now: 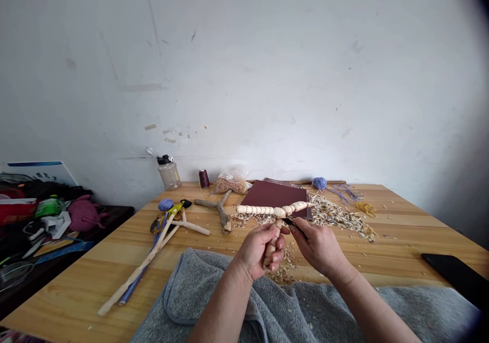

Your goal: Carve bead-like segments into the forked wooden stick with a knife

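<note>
My left hand (260, 249) grips the stem of a pale carved forked branch (267, 210), whose crosswise arms are cut into a row of rounded beads. My right hand (317, 246) pinches a small carving knife (288, 222) with a dark blade, and its tip rests at the fork of the branch. Most of the knife's handle is hidden by my fingers. Loose wood shavings (336, 216) lie on the table beyond my hands, and a smaller heap (284, 269) lies under them. A grey towel (305, 307) covers my lap.
On the wooden table (401, 231) lie dark red sandpaper (275, 195), a bark-covered forked branch (219, 210), peeled sticks (133, 272), a black phone (456, 274), a bottle (168, 172), a spool (204, 178) and blue yarn (319, 182). A white wall stands behind.
</note>
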A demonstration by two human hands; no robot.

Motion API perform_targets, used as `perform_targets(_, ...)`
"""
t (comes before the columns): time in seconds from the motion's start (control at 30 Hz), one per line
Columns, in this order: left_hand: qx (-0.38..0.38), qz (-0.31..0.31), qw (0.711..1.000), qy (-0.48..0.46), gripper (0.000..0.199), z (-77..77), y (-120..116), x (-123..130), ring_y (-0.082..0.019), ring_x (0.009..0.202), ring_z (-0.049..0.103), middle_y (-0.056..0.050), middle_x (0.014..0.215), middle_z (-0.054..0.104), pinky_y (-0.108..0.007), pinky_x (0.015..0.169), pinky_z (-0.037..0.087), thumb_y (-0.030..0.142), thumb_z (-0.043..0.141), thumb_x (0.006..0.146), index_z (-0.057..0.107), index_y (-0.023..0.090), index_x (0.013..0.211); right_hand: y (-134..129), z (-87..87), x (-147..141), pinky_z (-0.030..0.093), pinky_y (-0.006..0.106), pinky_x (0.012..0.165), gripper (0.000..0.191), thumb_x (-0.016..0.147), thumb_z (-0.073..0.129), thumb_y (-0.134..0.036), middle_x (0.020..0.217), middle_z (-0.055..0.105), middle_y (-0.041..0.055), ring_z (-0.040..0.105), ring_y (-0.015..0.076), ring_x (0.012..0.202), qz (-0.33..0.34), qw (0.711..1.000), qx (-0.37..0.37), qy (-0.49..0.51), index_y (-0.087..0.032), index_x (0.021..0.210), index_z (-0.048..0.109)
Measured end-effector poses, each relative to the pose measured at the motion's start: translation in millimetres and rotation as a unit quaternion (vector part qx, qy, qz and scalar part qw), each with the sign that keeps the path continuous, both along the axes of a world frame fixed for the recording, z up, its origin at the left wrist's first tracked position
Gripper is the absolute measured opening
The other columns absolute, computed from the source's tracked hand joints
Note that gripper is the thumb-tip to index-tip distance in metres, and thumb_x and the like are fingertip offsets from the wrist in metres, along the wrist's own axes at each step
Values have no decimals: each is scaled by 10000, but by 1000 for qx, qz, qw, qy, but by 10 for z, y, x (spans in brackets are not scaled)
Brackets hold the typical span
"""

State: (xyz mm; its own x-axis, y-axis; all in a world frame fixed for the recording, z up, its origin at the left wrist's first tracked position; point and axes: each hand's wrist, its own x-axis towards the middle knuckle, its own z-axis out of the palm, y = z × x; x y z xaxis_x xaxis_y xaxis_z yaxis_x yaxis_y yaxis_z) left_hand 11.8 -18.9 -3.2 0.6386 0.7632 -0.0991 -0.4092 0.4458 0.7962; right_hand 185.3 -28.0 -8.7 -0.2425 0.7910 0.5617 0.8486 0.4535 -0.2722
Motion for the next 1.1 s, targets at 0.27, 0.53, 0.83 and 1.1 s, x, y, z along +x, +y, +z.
perform_targets(0.27,-1,-4,1000,30,275,43,-44,6,-16,367,324,61,628,385,-131,287,189,426,560,803,527,169,895,-11,-9,-28,249,223,496,287,919,323,-326,599,596,-3,521,106,496,-13,1000,-1,-1,-203,761,529)
perform_targets(0.53,3,-1,998,61,255,69,-72,19,-11,368,303,74,629,373,-129,293,174,369,614,769,468,193,881,-20,-5,-36,225,234,488,280,917,336,-321,588,602,-6,515,104,479,-15,1000,14,-13,-204,775,548)
perform_targets(0.83,-2,3,998,68,281,83,-80,28,-9,358,291,81,611,370,-134,301,159,392,624,753,445,200,855,-21,-10,-37,220,242,491,276,914,339,-304,586,606,-6,512,98,471,-20,999,34,-29,-208,765,551)
perform_targets(1.1,33,26,993,113,321,51,-111,68,-12,353,259,90,610,358,-138,297,168,451,595,753,386,215,811,-49,-22,-94,201,260,490,273,907,356,-306,604,617,-3,510,99,468,-59,996,50,-52,-206,731,539)
